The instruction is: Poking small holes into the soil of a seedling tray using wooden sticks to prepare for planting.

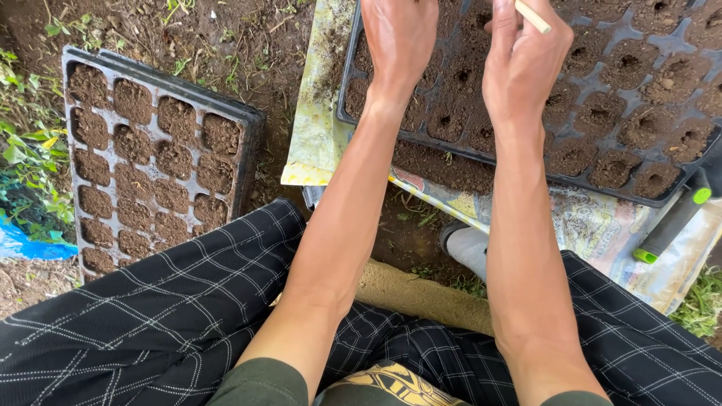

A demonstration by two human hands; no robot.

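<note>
Soil-filled seed tray (dimpled cells), second tray

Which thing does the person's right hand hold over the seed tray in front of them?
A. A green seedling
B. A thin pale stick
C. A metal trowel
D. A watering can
B. The right hand grips a thin pale stick, whose end pokes out above the fingers, over the black seed tray filled with soil, many of whose cells have a hole in the middle; no trowel, can or seedling is in that hand.
</note>
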